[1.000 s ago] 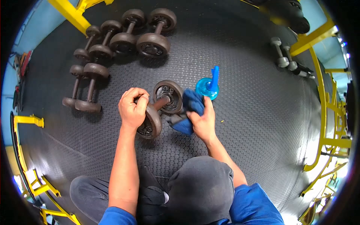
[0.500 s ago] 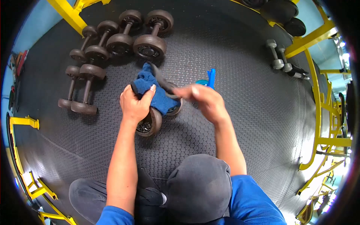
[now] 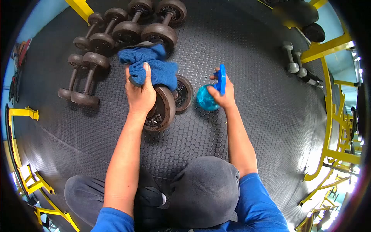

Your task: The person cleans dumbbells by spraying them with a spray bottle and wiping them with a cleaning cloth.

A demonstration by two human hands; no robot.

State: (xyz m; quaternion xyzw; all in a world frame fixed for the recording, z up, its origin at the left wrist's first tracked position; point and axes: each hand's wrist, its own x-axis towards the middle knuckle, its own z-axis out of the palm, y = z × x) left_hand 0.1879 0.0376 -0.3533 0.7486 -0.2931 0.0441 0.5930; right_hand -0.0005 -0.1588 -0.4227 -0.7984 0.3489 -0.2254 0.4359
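My left hand (image 3: 140, 96) is closed on a blue cloth (image 3: 160, 71), thumb on top, with a dark strip along the cloth's far edge. Just under the cloth, a brown, worn dumbbell (image 3: 165, 110) rests on the floor, its two round heads showing and its handle mostly hidden. To the right, my right hand (image 3: 228, 92) is wrapped round the neck of a spray bottle (image 3: 206, 99) with clear turquoise body and blue trigger head. The bottle is close to the floor; whether its base touches cannot be made out.
Several brown dumbbells (image 3: 102, 40) stand in rows at the far left. Small grey dumbbells (image 3: 293, 67) lie at the right beside a yellow frame (image 3: 328, 48). Black textured rubber matting (image 3: 266, 116) covers the floor. My knee (image 3: 205, 189) is close in front.
My right hand has left the cloth's side and closed on the spray bottle. My left hand has lifted the cloth slightly away and to the left, uncovering more of the dumbbell's heads.
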